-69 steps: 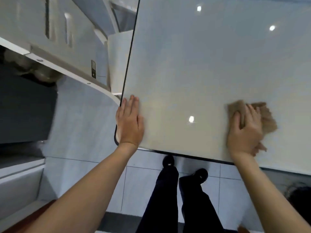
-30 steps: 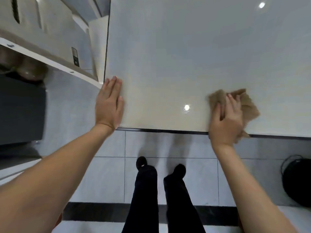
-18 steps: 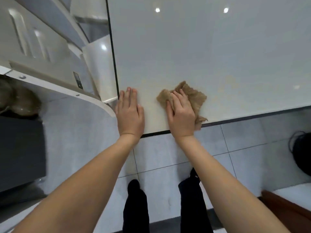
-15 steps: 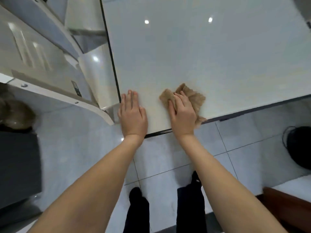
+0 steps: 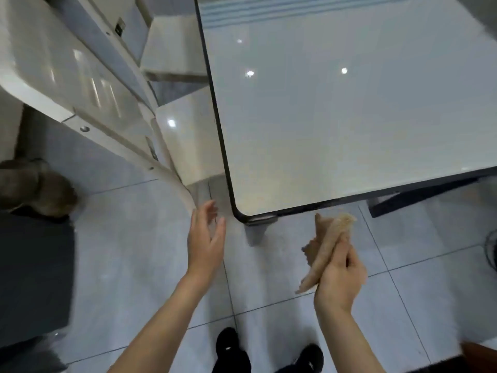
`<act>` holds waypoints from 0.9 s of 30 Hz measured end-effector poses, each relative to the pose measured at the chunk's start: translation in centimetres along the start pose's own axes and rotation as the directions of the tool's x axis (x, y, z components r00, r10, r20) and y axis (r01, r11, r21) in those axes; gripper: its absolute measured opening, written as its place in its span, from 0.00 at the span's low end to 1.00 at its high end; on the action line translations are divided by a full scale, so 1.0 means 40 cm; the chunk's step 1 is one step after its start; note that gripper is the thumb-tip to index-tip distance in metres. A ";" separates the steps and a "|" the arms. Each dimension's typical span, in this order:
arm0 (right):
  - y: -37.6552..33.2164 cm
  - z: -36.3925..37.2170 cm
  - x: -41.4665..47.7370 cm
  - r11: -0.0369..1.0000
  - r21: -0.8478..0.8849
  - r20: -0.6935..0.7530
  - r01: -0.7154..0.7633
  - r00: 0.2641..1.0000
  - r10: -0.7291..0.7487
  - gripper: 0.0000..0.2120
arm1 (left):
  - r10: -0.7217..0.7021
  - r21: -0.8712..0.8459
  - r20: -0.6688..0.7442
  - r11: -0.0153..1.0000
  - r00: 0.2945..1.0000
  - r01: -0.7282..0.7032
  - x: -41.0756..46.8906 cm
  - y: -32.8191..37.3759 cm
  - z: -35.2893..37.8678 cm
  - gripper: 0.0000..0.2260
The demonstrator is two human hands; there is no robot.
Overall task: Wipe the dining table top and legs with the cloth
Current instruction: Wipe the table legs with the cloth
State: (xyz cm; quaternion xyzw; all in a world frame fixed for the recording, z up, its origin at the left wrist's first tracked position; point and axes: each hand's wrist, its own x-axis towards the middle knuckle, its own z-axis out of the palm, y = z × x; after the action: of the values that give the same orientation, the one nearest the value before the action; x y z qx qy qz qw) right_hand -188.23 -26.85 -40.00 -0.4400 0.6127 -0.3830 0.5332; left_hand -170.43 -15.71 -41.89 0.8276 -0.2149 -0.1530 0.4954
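Cloth (image 5: 326, 247), tan, bunched, held in right hand (image 5: 340, 278) with fingers (image 5: 343, 244) clamped on it, off the desk (image 5: 336, 117), in the air over the floor (image 5: 129, 251) just near of the desk's near edge. Left hand (image 5: 205, 239) empty, fingers apart, held edge-on near the desk's near-left corner, not touching it. Desk top glossy white with dark rim. White chair (image 5: 88, 84) left of desk. Black shoes (image 5: 232, 348) at the near edge.

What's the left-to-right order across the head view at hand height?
Dark cabinet → left hand, open and empty → table leg under the near corner → cloth → right hand gripping it.
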 end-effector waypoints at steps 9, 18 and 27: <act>0.273 0.100 0.129 0.973 0.023 0.024 0.229 0.973 -0.229 0.23 | 0.022 -0.340 0.240 0.938 0.970 0.063 0.048 -0.295 0.224 0.28; 0.482 0.241 0.224 0.762 0.331 -0.001 0.557 0.808 -0.589 0.21 | 0.342 -0.532 0.088 0.810 0.936 -0.246 0.171 -0.415 0.349 0.13; 0.463 0.256 0.288 -0.045 0.271 -0.313 0.961 0.044 -0.949 0.12 | 0.586 -0.619 0.034 0.649 0.810 -0.443 0.173 -0.488 0.375 0.26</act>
State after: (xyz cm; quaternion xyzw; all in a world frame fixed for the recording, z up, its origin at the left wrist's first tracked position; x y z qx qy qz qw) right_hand -181.02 -31.86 -62.44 -0.6089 0.0464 -0.7694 0.1874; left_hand -167.48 -22.40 -66.39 0.5142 -0.4405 -0.1586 0.7186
